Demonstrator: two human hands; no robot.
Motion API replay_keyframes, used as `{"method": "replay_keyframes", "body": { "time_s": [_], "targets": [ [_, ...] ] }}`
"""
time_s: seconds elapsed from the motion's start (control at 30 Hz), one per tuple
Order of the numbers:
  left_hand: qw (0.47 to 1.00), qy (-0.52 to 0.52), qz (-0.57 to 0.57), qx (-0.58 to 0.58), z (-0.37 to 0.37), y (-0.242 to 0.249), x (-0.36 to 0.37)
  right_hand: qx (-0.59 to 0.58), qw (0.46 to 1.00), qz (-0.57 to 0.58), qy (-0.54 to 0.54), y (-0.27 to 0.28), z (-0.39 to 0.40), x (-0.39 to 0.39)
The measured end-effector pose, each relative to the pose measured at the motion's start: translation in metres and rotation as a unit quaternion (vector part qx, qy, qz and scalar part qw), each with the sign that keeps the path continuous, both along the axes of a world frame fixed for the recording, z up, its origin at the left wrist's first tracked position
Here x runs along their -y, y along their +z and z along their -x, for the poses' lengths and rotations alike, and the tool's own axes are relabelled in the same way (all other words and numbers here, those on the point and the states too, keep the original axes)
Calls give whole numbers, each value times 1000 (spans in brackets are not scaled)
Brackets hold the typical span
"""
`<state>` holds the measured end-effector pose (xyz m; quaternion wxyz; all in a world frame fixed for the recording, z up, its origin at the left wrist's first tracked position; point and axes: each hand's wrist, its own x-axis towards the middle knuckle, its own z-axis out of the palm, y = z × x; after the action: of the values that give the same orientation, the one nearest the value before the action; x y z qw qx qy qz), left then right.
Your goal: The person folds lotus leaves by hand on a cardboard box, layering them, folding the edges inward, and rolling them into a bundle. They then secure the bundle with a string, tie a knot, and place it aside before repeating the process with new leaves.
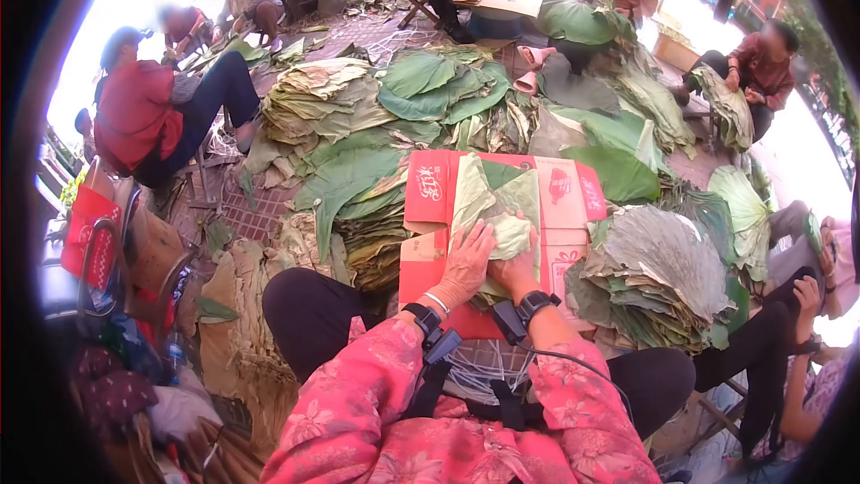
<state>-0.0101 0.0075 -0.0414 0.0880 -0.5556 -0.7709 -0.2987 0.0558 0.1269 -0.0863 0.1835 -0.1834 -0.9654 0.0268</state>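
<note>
On my lap lies a flattened red cardboard box (430,188), and on it rests a folded, pale green lotus leaf (511,237). My left hand (468,262) lies across the leaf's left side, its fingers stretched out flat. At the leaf's lower right, my right hand (517,271) grips the folded edge; some of its fingertips are hidden by the leaf. Just right of the cardboard stands a tall stack of dried lotus leaves (667,260). Another layered stack (381,237) sits to the left of the cardboard.
Ahead lie more piles of dried leaves (322,99) and broad green leaves (439,85). Several people sit around, one in a red top (139,112) at the left. A person's hand (808,305) is close by on the right. Bags and a chair (94,251) stand at the left.
</note>
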Motion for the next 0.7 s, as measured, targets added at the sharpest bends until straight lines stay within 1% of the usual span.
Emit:
{"method": "replay_keyframes", "body": {
  "time_s": [0.07,0.17,0.23,0.33,0.4,0.43,0.53,0.63,0.67,0.7],
  "targets": [
    [1000,-17,11,3,1,3,4,16,1000,9,-1,7,-1,3],
    [999,-29,-6,32,0,6,7,24,1000,19,-4,11,0,2],
    [998,-30,-8,57,1,3,7,41,998,47,0,16,-1,2],
    [995,-29,-25,90,2,-3,6,-44,997,52,29,0,-1,-7],
    [995,-24,-24,96,2,-5,4,-152,976,151,27,-5,-1,-14],
    [996,-19,-13,91,1,-5,4,-204,958,201,27,-6,-2,-16],
    [998,-9,31,50,1,-5,3,-272,901,337,37,7,-7,-23],
    [997,-3,76,4,1,-5,1,-306,822,480,-26,26,-10,-26],
    [996,-2,90,-9,1,-6,0,-317,842,434,-43,31,-13,-24],
    [996,2,87,7,-1,-1,-1,-328,860,386,-60,39,-17,-22]
  ]
}}
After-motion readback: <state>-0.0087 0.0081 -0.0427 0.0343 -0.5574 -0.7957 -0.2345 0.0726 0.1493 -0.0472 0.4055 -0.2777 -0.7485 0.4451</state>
